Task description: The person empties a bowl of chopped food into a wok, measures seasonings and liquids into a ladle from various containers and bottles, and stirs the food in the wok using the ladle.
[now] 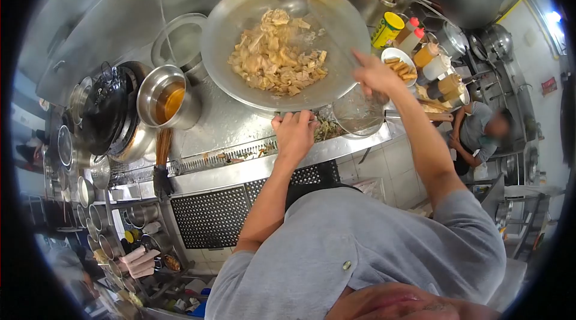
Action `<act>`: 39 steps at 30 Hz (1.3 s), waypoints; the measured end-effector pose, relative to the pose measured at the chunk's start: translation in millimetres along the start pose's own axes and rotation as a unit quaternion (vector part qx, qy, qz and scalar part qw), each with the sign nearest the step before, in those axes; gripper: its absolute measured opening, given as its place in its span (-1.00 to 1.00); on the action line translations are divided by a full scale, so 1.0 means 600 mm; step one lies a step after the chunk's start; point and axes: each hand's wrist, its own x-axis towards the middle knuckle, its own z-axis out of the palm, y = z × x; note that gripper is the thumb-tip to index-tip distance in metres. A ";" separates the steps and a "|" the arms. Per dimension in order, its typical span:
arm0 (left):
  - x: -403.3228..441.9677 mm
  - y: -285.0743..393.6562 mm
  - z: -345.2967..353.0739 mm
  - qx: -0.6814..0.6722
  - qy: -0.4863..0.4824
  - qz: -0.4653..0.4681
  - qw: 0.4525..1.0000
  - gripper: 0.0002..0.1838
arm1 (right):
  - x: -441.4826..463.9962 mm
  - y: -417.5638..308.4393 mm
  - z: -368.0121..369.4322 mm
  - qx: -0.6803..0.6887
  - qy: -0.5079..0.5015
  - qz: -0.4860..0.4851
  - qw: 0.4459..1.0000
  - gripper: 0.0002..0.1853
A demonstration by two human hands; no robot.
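Chopped pale-brown food pieces [279,53] lie heaped in the wide wok [223,35] over the steel surface [219,119], with bare metal showing to the right of the pile. The right hand [377,74] has its grip closed on the handle of a ladle [292,2], whose bowl sits beyond the heap, near the far rim. The left hand [295,135] is curled at the near rim; whether that grip holds firmly or only rests there, I cannot tell.

To turn the pieces well, run the ladle low along the curve and draw from the far side, lifting the underside up rather than pressing on top. Even strokes should keep pieces from riding over the near rim. Let the left hand steady the wok, fingers clear of its likely hot inside, and mind the strainer [359,113] by the near right rim.
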 end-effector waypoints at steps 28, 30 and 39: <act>-0.002 -0.002 0.002 0.014 0.021 0.006 1.000 -0.81 | -0.033 0.022 0.035 0.243 -0.157 0.118 0.950 -0.11; 0.001 -0.001 -0.001 0.008 0.017 0.000 1.000 -0.81 | -0.009 0.020 0.017 0.280 -0.129 0.131 0.942 -0.11; 0.000 -0.001 0.001 0.013 0.002 0.006 1.000 -0.79 | 0.140 0.017 0.125 -0.285 -0.108 -0.111 0.946 -0.18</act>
